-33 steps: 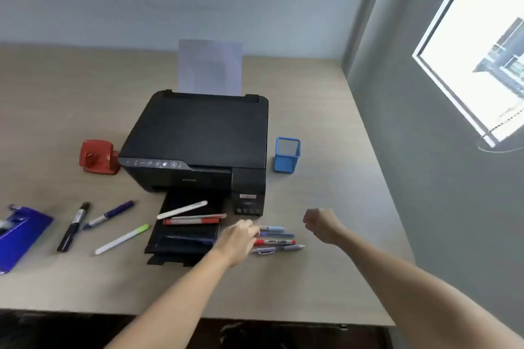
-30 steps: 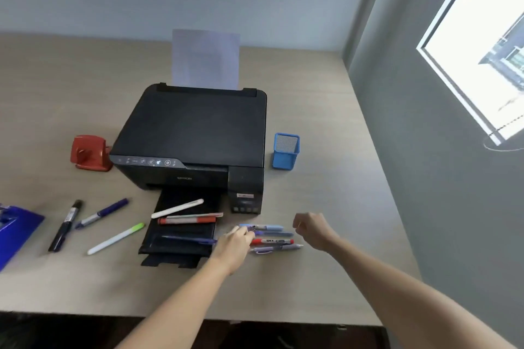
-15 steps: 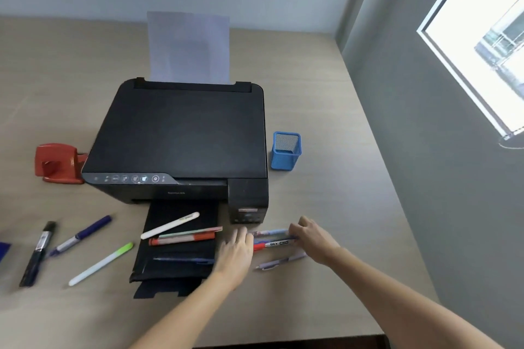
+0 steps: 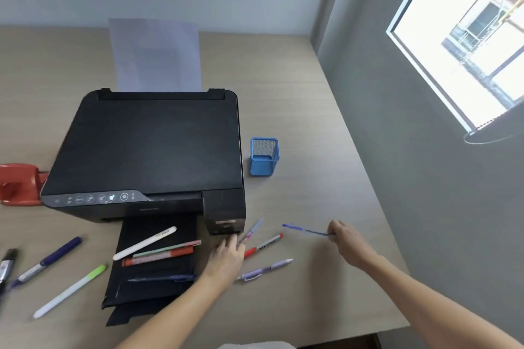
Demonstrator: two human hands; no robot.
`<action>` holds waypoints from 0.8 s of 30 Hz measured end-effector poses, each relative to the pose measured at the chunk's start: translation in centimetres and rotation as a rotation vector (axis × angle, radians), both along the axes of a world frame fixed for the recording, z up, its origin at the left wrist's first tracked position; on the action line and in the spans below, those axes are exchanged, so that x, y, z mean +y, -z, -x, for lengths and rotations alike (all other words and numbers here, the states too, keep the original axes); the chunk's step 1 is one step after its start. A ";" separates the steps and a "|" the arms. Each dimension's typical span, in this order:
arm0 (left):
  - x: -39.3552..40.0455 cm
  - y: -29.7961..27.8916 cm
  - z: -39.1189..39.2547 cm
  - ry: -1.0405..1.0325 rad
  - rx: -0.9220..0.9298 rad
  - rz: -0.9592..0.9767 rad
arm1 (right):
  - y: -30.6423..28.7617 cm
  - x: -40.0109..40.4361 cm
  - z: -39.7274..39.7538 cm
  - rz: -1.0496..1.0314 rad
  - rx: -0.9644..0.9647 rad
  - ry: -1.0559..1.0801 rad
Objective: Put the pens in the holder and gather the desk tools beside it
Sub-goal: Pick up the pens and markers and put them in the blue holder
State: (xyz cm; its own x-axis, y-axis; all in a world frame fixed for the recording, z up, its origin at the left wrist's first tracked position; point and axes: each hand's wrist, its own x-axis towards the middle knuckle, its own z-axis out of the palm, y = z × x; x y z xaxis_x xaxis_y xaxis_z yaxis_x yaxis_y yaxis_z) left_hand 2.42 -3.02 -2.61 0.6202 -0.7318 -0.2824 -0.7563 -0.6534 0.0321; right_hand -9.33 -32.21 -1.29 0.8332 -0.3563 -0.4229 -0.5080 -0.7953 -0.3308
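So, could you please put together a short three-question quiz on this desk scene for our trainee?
1. True or false: the blue holder already has pens in it.
2. Which hand holds a blue pen: A) left hand B) right hand?
3. What colour is the hole punch left of the printer?

Key: 1 false, it looks empty. 2 B. 3 red.
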 end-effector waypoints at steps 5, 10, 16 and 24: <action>-0.8 0.0 -0.1 -0.056 0.043 -0.042 | -1.2 -3.5 1.1 -0.066 -0.118 0.220; -1.5 -1.5 0.8 -0.191 0.101 -0.035 | -2.1 -3.4 0.4 -0.215 -0.296 0.375; -4.6 -11.2 -0.5 -0.342 -0.032 0.145 | -6.4 -3.1 -7.1 -0.240 -0.554 0.375; -14.3 -14.3 -10.0 -0.493 0.081 -0.008 | -7.3 -0.7 -17.9 -0.157 -0.527 0.152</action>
State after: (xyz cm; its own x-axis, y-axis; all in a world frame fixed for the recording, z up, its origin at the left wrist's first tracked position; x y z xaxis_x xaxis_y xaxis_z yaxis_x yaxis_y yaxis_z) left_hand 12.41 -17.36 11.74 0.8678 -0.3547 -0.3480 -0.3527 -0.9330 0.0717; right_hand 8.61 -32.95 6.02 0.8903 -0.4548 -0.0215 -0.3469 -0.6471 -0.6789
